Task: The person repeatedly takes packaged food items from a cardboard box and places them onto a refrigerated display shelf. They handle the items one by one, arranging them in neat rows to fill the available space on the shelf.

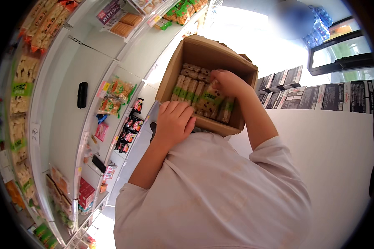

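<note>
Before me is an uncovered cardboard box (212,49) with several clear packs of pastry (184,88) standing in rows, each with a green label band. My right hand (227,83) reaches inside and grips the top corner of one pack of pastry (209,99), which is turned broad side up and leans over its neighbours. My left hand (176,119) rests over the box's near left rim, fingers bent onto the edge. Part of the box's contents lies hidden behind my right hand.
Shop shelves (90,74) line the left, with similar pastry packs (20,133), snack bags (113,96), dark packets (131,130) and a black object (82,95). On the right, dark printed cartons (311,98) stand along a white surface (324,140). Blue bottle packs (319,26) are behind.
</note>
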A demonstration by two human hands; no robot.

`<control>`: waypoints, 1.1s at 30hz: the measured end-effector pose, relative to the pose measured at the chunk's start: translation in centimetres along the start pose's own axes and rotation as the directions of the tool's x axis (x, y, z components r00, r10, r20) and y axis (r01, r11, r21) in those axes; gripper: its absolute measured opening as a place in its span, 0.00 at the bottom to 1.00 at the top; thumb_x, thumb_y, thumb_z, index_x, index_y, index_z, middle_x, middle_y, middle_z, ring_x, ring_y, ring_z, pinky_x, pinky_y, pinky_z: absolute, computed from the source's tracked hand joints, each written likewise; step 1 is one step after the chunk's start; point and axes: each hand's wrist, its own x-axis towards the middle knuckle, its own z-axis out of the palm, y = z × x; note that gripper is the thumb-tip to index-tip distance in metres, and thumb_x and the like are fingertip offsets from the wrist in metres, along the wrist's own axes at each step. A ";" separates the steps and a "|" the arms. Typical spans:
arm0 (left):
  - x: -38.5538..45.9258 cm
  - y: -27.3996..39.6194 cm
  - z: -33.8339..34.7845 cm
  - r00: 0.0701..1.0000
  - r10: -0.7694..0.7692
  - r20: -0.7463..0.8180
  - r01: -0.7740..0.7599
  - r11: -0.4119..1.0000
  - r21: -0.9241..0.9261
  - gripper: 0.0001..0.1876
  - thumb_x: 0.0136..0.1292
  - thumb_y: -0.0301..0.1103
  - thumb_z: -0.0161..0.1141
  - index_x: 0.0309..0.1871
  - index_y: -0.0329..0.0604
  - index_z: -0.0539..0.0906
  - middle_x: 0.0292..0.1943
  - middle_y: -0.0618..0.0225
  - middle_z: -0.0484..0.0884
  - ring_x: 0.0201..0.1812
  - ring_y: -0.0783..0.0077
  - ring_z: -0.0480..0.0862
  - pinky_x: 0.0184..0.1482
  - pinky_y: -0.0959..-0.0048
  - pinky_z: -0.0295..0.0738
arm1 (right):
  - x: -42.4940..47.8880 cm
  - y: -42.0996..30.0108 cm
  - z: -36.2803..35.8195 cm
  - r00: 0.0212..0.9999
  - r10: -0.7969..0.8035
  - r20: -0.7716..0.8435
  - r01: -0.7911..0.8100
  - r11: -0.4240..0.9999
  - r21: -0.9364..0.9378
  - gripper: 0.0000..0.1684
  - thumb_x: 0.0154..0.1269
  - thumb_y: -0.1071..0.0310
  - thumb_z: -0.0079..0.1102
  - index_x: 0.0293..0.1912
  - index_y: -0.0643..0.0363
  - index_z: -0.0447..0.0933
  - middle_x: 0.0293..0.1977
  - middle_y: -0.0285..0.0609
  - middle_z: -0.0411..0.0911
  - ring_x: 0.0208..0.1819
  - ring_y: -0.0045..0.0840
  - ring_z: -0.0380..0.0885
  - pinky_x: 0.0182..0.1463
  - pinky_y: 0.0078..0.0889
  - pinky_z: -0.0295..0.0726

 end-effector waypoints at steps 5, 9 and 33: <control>0.0 -0.1 -0.7 0.998 -0.066 0.012 0.067 0.994 -0.090 0.21 0.61 0.33 0.68 0.58 0.40 0.84 0.58 0.58 0.82 0.59 0.54 0.81 0.64 0.55 0.70 | -2.1 -2.6 -2.2 0.923 0.037 -0.384 0.037 0.983 0.183 0.19 0.66 0.75 0.68 0.56 0.56 0.80 0.46 0.51 0.80 0.51 0.50 0.81 0.56 0.44 0.81; 1.1 0.2 -1.7 0.934 -0.260 -0.245 0.195 0.946 -0.260 0.31 0.68 0.31 0.66 0.74 0.38 0.72 0.69 0.49 0.74 0.66 0.48 0.78 0.68 0.52 0.72 | -4.9 -5.4 -5.1 0.822 0.196 -0.534 0.115 0.862 0.493 0.18 0.69 0.69 0.66 0.57 0.57 0.81 0.52 0.45 0.83 0.50 0.34 0.84 0.56 0.38 0.82; 1.2 3.6 -9.0 0.687 -0.686 0.239 0.228 -0.109 -0.968 0.16 0.88 0.45 0.42 0.63 0.45 0.74 0.44 0.68 0.85 0.34 0.79 0.89 0.18 0.77 0.80 | -7.4 -14.8 -0.9 0.361 -0.410 -0.838 0.737 0.676 -0.013 0.25 0.79 0.54 0.60 0.55 0.71 0.78 0.52 0.61 0.81 0.45 0.40 0.85 0.47 0.35 0.84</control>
